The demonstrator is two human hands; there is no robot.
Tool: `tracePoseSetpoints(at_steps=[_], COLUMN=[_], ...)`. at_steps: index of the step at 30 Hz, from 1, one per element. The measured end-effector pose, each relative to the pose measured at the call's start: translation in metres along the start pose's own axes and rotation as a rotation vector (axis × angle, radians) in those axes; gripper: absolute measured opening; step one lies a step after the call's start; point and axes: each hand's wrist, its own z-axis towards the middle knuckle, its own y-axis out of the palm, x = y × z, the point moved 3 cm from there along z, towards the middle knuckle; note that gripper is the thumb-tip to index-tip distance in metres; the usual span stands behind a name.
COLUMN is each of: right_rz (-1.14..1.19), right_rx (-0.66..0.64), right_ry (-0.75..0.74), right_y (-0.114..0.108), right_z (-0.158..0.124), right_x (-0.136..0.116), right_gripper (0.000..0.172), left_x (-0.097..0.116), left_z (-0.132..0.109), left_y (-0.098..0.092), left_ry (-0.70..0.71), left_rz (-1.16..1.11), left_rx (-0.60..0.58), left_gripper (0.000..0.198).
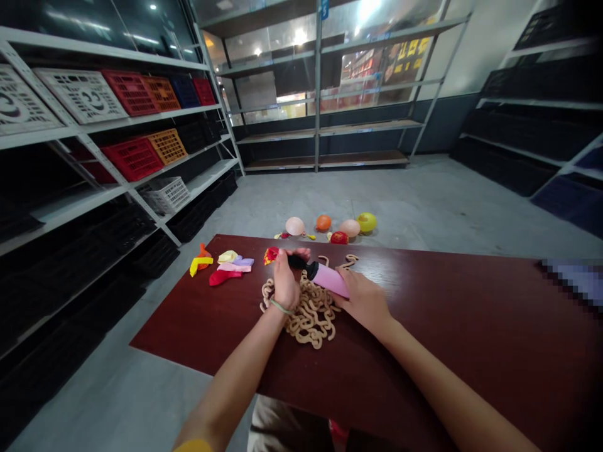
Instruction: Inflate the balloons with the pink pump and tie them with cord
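Observation:
My right hand (362, 300) grips a pink hand pump (330, 279) with a black nozzle (301, 263), held low over the dark red table (471, 326). My left hand (286, 276) is closed at the nozzle's tip, pinching a red balloon (271, 254) onto it. Under both hands lies a heap of tan chain links (311, 314). Flat uninflated balloons lie to the left: yellow and orange (200, 261), and a red, pink, purple and cream pile (230, 267).
Several inflated balloons (330, 225) lie on the grey floor beyond the table. Metal shelving with red, orange and white crates (136, 154) lines the left. More shelves stand at the back and right. A blurred patch (572, 279) sits at the table's right edge.

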Motion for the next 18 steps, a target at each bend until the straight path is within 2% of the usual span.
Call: tracePoseSetpoints(at_steps=[5, 8, 12, 16, 18], right_rz=[0.045, 0.054, 0.037, 0.038, 0.041], right_rx=[0.048, 0.045, 0.021, -0.004, 0.001], right_ry=[0.157, 0.190, 0.202, 0.200, 0.199], right_y=[0.004, 0.008, 0.008, 0.004, 0.004], right_z=[-0.002, -0.001, 0.003, 0.005, 0.005], right_x=[0.006, 0.007, 0.008, 0.007, 0.007], right_gripper=[0.047, 0.048, 0.046, 0.043, 0.041], left_x=[-0.005, -0.012, -0.007, 0.028, 0.045], left_z=[-0.004, 0.004, 0.034, 0.079, 0.093], left_y=[0.045, 0.058, 0.058, 0.048, 0.045], left_ry=[0.043, 0.103, 0.066, 0.055, 0.067], left_rz=[-0.028, 0.050, 0.148, 0.163, 0.154], left_rx=[-0.059, 0.052, 0.179, 0.265, 0.280], left_gripper=[0.032, 0.033, 0.033, 0.029, 0.028])
